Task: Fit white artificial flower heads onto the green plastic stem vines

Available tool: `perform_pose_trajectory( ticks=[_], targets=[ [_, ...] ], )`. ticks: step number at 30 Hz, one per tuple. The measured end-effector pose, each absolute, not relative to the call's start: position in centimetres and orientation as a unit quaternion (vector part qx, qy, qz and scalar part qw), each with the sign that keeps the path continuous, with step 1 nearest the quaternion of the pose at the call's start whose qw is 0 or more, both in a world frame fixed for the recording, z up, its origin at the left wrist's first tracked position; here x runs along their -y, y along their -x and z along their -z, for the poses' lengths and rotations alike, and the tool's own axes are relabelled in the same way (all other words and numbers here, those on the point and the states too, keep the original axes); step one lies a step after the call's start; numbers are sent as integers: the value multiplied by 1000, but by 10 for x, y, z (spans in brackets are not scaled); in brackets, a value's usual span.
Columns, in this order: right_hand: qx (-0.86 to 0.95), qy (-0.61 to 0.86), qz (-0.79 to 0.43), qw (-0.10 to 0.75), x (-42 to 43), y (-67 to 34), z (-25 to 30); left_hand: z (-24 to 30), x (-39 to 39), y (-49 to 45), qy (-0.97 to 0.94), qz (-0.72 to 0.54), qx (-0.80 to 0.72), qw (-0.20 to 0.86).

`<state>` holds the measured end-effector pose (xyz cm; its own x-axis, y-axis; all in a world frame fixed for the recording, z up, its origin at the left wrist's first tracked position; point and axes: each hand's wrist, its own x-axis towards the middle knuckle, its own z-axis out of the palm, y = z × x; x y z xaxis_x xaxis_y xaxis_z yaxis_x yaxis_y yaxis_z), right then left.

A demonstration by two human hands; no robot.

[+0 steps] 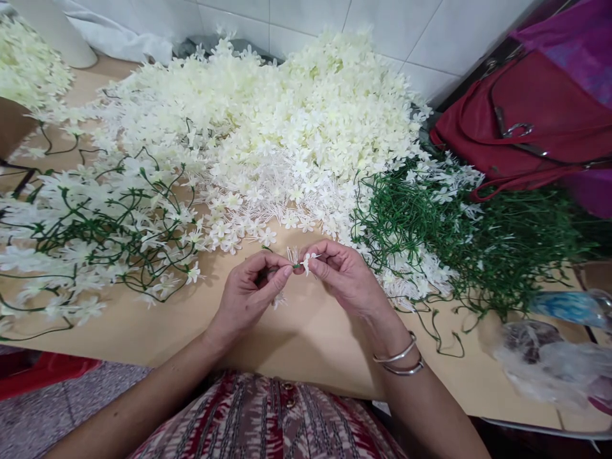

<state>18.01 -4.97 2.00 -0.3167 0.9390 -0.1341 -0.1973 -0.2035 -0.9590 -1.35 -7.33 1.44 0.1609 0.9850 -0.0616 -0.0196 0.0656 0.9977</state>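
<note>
Left hand (253, 285): grip pinched closed on a green plastic stem (296, 266). Right hand (348, 275): grip pinched closed on a white artificial flower (308, 262) at the stem's tip, above the surface (306, 344), near centre. Apparent step: joining both; next move calls for steady alignment. Right: clear plastic bag (567, 366), dark contents unidentifiable; far right, red handbag (538, 111), contents hidden.

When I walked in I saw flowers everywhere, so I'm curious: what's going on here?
The person's left hand pinches a green stem while the right hand holds a small white flower beside its end; whether they are joined is too small to tell. Beyond lies a pile of loose white flowers, with green-stemmed flowers to the left and heaped green stems right.
</note>
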Motion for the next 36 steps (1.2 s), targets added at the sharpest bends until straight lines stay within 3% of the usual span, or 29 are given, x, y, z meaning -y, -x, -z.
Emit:
perform_pose_trajectory(
  ticks=[13,36],
  targets=[
    [503,426,-636,402,51,-180,-21,-8,75,13,-560,-435,-482,515],
    [495,457,-618,405,53,-169,-12,-5,76,13,-533,-440,-476,545]
  ],
)
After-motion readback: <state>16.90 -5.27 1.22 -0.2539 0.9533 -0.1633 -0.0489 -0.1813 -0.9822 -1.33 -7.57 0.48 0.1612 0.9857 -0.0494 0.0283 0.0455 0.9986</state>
